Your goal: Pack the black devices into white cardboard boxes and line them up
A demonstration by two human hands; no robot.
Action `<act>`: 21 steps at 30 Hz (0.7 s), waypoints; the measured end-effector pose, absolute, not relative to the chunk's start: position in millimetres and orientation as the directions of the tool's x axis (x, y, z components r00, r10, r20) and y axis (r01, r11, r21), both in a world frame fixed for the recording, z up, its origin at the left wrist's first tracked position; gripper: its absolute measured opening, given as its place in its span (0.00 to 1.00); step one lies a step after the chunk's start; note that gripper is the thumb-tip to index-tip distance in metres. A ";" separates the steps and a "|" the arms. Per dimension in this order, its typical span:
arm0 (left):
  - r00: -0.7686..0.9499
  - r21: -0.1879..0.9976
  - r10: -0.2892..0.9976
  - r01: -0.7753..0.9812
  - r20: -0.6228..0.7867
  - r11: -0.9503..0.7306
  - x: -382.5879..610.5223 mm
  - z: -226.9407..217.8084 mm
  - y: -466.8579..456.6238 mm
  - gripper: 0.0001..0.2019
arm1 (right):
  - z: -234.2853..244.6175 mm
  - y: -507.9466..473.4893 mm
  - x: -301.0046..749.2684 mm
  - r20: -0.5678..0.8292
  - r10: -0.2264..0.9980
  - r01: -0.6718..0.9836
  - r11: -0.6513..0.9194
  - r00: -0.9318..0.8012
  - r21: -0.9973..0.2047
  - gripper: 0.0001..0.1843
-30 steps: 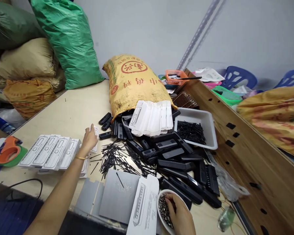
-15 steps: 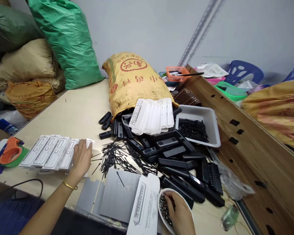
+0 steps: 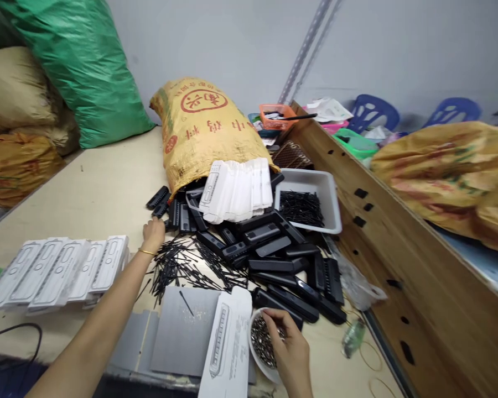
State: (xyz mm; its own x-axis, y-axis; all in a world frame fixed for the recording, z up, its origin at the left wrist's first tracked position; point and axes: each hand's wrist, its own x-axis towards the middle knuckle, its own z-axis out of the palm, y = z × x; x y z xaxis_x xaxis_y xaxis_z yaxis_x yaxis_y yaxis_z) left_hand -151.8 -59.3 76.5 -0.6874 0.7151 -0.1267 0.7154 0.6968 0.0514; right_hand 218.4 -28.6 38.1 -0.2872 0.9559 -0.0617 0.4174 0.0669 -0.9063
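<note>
A row of white cards [image 3: 62,271] is lying overlapped at the left of the table [image 3: 108,188]. Just right of it, the left hand [image 3: 153,235] is reaching far across the table, its fingers curled and pressed together at the near edge of some black plastic parts [image 3: 166,202]; whether it is gripping one cannot be told. Thin black pins [image 3: 182,265] are lying scattered to its right, with a grey sheet [image 3: 182,331] and one white card [image 3: 226,348] nearer. Further right, at the near edge, the right hand [image 3: 288,351] is dipping bent fingers into a white bowl [image 3: 257,362] of small metal pieces, fingertips pinching among them. A yellow sack [image 3: 199,127] and a white tray [image 3: 315,188] are sitting farther back.
</note>
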 end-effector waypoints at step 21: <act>-0.304 0.897 0.867 -0.332 -0.394 0.291 -90.7 67.6 -121.7 0.20 | 63.0 -58.8 127.3 -0.168 0.923 -0.072 -0.204 -0.346 -0.976 0.08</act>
